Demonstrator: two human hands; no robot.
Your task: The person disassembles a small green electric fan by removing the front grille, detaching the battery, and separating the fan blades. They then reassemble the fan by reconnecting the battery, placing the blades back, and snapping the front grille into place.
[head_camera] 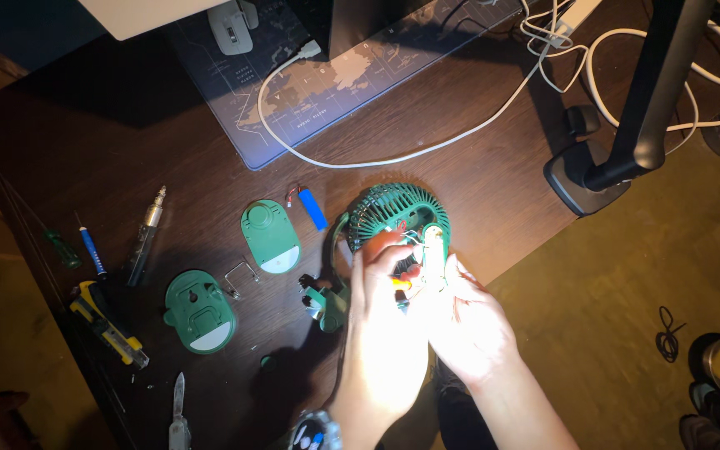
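Starting at the far left of the dark wooden surface [477,183], a yellow utility knife [108,326] lay near the edge, with a small blue screwdriver [90,249] and a metal-tipped driver [146,236] just above it. A folding multitool [179,415] sat at the bottom edge. Next came two green housing covers: one rounded shell [199,311] lying low, another oval cover [270,236] higher up, a bent wire clip [242,276] between them. A blue battery cell [312,208] with red leads rested just beside the oval cover. A green bracket piece [328,304] lay right next to my left hand [383,333].

My left hand was clasped around the lower part of the green fan [397,214], fingers curled onto its inner parts, something small and orange at the fingertips. The fan's grille pointed away from me, over the surface near its front edge. My right hand [470,321] gripped the fan's right side, thumb up along a pale part of it. Further right, a white cable [493,119] looped across the surface, and a black lamp arm [646,104] rose from its clamp.
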